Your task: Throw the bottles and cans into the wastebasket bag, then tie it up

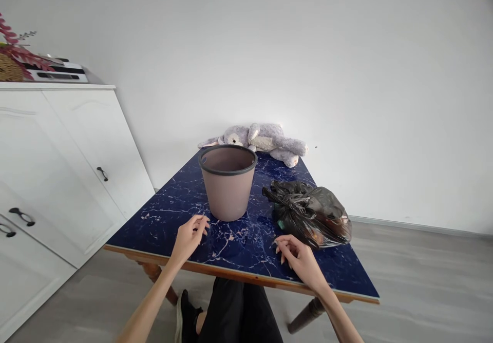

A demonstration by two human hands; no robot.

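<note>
A taupe plastic bin (227,181) with a dark rim stands upright and empty-looking on the blue marbled table (169,204). A tied black plastic bag (310,212), full and lumpy, lies to its right. My left hand (189,236) rests on the tabletop just in front of the bin, fingers loosely curled, holding nothing. My right hand (296,255) lies near the table's front edge, just in front of the bag, fingers bent and apart, also holding nothing.
A grey plush toy (262,140) lies at the table's far end against the white wall. A white cabinet (57,168) with dark handles stands to the left, with a plant and flat boxes on top. My legs show under the table's front edge.
</note>
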